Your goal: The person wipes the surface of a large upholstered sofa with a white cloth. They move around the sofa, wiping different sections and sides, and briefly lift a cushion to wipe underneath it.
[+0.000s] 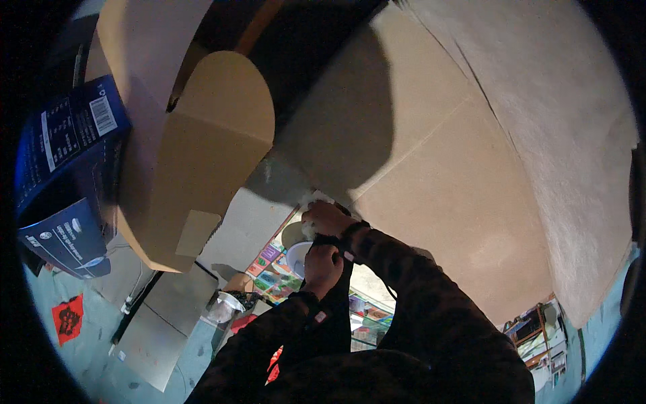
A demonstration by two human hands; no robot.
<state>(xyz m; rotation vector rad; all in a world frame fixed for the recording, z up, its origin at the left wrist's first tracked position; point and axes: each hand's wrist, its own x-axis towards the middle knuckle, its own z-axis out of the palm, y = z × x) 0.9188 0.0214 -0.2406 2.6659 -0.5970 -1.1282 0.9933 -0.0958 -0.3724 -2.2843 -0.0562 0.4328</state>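
Observation:
My right hand (pixel 327 218) is bent at the wrist, its fingers closed at the edge of a pale, wispy material (pixel 308 230); blur hides what it is. Just below it, my left hand (pixel 323 267) is curled against black fabric (pixel 339 283), and whether it grips the fabric cannot be told. Both wrists have dark bands over dark sleeves. A white round bowl or bucket (pixel 298 257) stands beside my hands, partly hidden by them. Under it lies a colourful printed sheet (pixel 272 275) with small pictures.
Large brown board-like panels (pixel 454 202) fill the right. An opened cardboard box (pixel 212 146) and a printed blue box (pixel 70 131) rise at the left. Below are grey panels (pixel 156 328), a silvery container (pixel 224 308) and red paper (pixel 67 319). A cluttered shelf (pixel 542 333) stands lower right.

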